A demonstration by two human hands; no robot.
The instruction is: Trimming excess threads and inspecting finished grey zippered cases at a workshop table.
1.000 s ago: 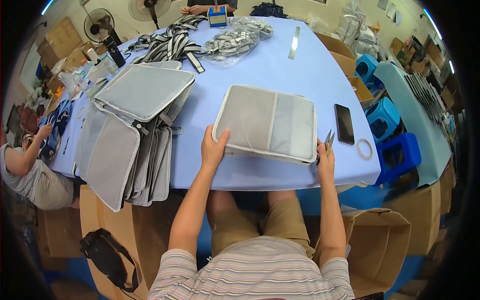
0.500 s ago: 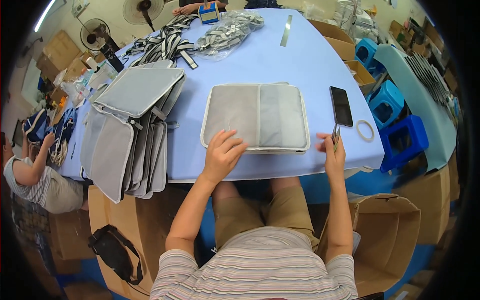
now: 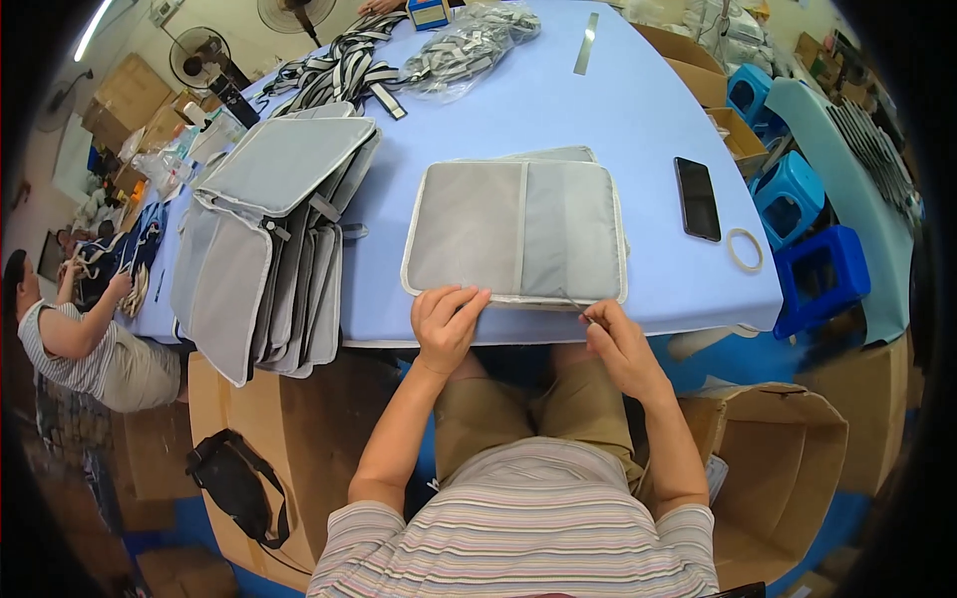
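Note:
A flat grey fabric case (image 3: 469, 229) with pale piped edges and a lighter panel on its right part lies in front of me, with another grey piece showing beneath its far edge. At its near edge, left of the middle, my left hand (image 3: 447, 324) has its fingers closed on the border. My right hand (image 3: 618, 344) is closed around a small pair of snips (image 3: 575, 302), mostly hidden by the fingers. Their thin tip reaches the case's near edge. To the left, a stack of similar grey cases (image 3: 284, 169) leans and hangs past the table edge.
Beyond lie grey-and-black straps (image 3: 344, 65), a clear bag of straps (image 3: 474, 50) and a metal ruler (image 3: 586, 45). At right are a phone (image 3: 697, 199), a tape roll (image 3: 744, 249) and blue stools (image 3: 822, 279). A co-worker (image 3: 85, 344) handles dark fabric at far left.
My right hand has moved left with the snips, from beside the phone to the case's near edge. My left hand has come down onto that edge. The view has shifted slightly.

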